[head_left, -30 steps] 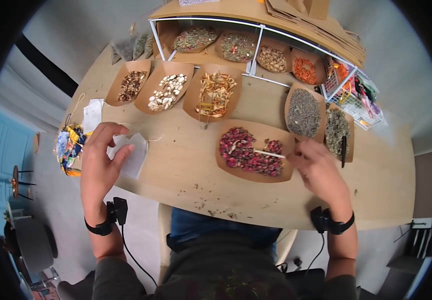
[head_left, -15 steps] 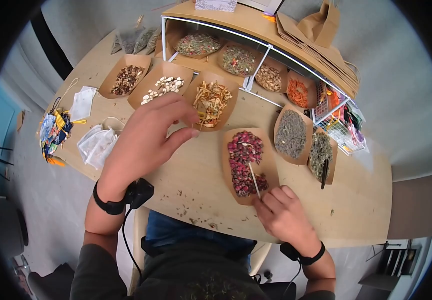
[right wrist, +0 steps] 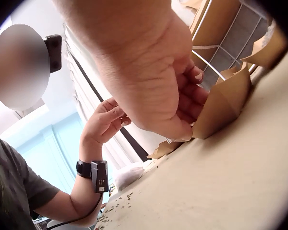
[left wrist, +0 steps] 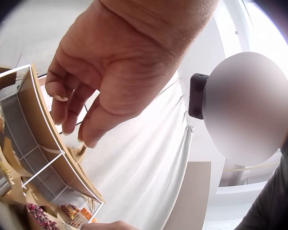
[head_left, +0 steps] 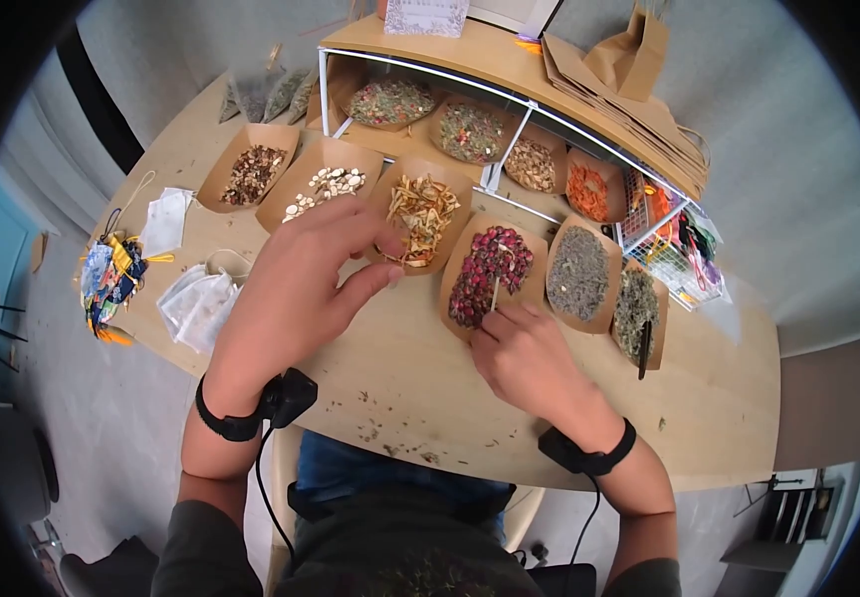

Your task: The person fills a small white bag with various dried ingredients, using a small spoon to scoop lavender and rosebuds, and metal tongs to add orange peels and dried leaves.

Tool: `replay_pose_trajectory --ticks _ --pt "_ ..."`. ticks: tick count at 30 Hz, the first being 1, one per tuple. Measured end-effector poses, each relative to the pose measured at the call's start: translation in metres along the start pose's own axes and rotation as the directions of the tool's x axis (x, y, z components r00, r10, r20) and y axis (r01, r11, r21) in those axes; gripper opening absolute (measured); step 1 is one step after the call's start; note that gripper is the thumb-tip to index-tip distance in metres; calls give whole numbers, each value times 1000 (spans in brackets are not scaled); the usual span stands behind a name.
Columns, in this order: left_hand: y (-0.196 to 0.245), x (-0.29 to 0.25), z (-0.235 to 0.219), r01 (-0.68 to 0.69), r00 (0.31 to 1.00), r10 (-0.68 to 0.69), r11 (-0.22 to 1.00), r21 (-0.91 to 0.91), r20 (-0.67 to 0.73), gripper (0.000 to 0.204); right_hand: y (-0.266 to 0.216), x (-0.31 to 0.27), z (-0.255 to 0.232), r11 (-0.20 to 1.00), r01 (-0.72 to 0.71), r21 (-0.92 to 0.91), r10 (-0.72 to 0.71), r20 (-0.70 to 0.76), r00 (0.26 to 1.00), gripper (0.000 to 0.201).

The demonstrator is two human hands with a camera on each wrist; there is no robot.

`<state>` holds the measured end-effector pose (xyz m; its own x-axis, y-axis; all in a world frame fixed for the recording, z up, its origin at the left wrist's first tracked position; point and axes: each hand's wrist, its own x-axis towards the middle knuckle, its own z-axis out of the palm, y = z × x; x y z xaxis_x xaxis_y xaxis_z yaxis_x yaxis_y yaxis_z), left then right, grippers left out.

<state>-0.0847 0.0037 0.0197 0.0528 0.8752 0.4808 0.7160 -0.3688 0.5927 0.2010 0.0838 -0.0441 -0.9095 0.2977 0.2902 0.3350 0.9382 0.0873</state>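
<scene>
The right hand (head_left: 535,363) grips the near end of a brown paper tray (head_left: 533,287) of dark red buds, a pale stick (head_left: 495,289) lying on them. In the right wrist view, this hand (right wrist: 146,79) has its thumb at the edge of the tray (right wrist: 225,105) and its fingers curled beside it. The left hand (head_left: 296,279) hovers beside a tray of yellow-brown strips (head_left: 425,214), overlapping the tray of white slices (head_left: 337,182). Seen in the left wrist view, the left hand (left wrist: 115,72) has loosely bent fingers and holds nothing.
Trays of grey-green herbs (head_left: 579,274) stand right of the buds. Behind is a wooden shelf (head_left: 430,50) with more trays, and a wire basket (head_left: 654,224). White pouches (head_left: 196,308) and patterned cloth pieces (head_left: 111,279) lie at the left. Crumbs (head_left: 390,433) dot the front.
The tray of buds has turned from crosswise to lengthwise and moved next to the herb trays, the right hand on its end. The left hand has moved right, away from the white pouches.
</scene>
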Motion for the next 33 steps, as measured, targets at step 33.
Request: replay_pose_trajectory --ticks 33 --pt "-3 44 149 -404 826 251 887 222 504 31 73 -71 -5 901 -213 -378 195 -86 977 6"
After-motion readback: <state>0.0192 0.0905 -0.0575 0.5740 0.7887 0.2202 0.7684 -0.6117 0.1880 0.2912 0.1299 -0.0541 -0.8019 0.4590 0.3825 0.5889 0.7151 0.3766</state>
